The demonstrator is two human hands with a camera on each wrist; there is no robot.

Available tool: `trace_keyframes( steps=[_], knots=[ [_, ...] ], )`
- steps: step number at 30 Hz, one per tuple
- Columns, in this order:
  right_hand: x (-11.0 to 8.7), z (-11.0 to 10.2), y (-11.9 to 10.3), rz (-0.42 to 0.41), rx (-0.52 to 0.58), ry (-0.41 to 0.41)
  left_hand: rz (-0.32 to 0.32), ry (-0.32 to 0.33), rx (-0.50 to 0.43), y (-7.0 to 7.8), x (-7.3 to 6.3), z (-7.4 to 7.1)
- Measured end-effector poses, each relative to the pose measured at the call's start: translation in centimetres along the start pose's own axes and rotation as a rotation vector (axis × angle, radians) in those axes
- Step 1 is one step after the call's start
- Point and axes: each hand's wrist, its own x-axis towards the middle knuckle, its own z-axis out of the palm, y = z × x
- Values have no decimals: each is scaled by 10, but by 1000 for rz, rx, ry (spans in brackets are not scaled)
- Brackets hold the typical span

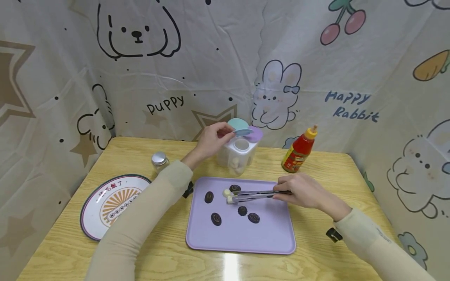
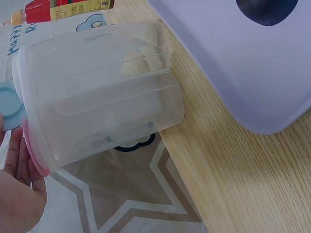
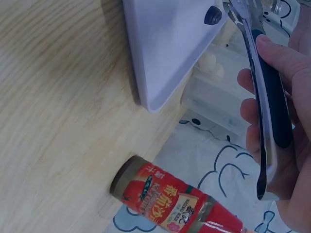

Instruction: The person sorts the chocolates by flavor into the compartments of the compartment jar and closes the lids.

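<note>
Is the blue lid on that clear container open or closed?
Open. The left hand holds the blue lid lifted, exposing a round opening in the clear container.

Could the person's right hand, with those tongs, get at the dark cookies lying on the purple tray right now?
Probably yes. The right hand grips the tongs low over the purple tray, their tips at a pale piece. The dark cookies lie uncovered beside them, with nothing between.

Bright even light, tabletop glare
</note>
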Motion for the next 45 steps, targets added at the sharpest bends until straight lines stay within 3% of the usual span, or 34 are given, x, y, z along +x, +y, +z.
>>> trace_keyframes(
  steps=[14,22,33,45],
  knots=[
    [0,7,6,50,-5,-70,0,4,2,0,0,0],
    [5,11,5,44,4,-61,5,-3,-13,1,0,0],
    [-7,11,4,-3,-8,100,-10,-4,-21,3,-1,-1],
    [-12,-37,11,7,-113,323,-8,-1,-6,3,-1,0]
  ],
)
